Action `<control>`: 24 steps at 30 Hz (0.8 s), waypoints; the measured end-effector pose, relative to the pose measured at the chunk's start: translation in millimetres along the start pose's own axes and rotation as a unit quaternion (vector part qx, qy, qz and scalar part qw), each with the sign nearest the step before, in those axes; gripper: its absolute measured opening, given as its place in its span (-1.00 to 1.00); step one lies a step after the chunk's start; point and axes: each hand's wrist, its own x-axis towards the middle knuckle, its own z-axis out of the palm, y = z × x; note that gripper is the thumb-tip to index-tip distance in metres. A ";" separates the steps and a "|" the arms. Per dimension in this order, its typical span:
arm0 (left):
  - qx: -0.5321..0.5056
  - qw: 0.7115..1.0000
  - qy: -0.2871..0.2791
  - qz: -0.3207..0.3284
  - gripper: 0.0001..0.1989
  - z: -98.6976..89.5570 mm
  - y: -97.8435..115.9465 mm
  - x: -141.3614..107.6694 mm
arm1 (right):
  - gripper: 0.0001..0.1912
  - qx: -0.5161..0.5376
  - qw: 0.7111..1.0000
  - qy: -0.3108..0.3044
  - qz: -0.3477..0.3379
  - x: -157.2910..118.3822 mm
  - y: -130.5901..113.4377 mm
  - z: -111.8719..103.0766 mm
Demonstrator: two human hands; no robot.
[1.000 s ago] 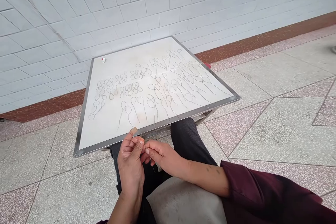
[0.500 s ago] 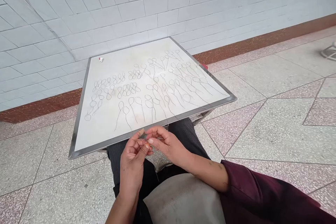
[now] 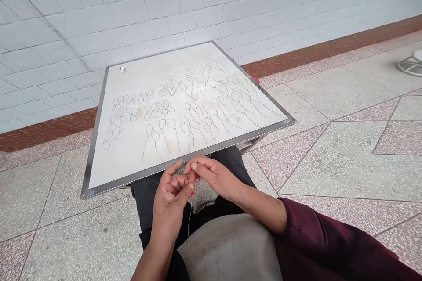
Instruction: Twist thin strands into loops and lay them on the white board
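My left hand (image 3: pixel 173 191) pinches a thin wire (image 3: pixel 189 224) between thumb and fingertips, its index finger stretched out. The wire's pale tail hangs down over my lap. My right hand (image 3: pixel 212 176) meets the left at the fingertips, its thumb and fingers closed together at the wire; the part between the fingers is hidden. Just beyond both hands stands a white table (image 3: pixel 118 164) with a metal edge. Many thin wire pieces lie on it: loops with long straight tails (image 3: pixel 155 136) at the middle and right, and figure-eight loops (image 3: pixel 158 109) toward the left.
A small white and red object (image 3: pixel 122 70) lies at the table's far left corner. White wall tiles (image 3: pixel 158 17) rise behind the table. A round stool (image 3: pixel 412 65) stands on the floor at the far right. A grey cloth (image 3: pixel 231 250) covers my lap.
My right fingers have drawn together beside the left fingertips. The wire's tail now hangs more plainly below my left thumb. The view has shifted slightly.
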 end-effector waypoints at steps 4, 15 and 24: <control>0.033 0.999 -0.007 -0.005 -0.48 -0.4 4.1 0.4 | -0.66 0.012 1.000 0.009 0.015 -0.8 0.3 -3.1; 0.087 0.996 -0.017 -0.001 -0.46 -2.1 1.2 2.7 | -0.68 0.047 0.998 -0.014 0.044 -0.3 3.9 -6.2; 0.087 0.996 -0.023 -0.026 -0.44 -5.2 -3.6 4.4 | -0.65 0.024 0.999 -0.024 0.036 0.3 6.1 -6.4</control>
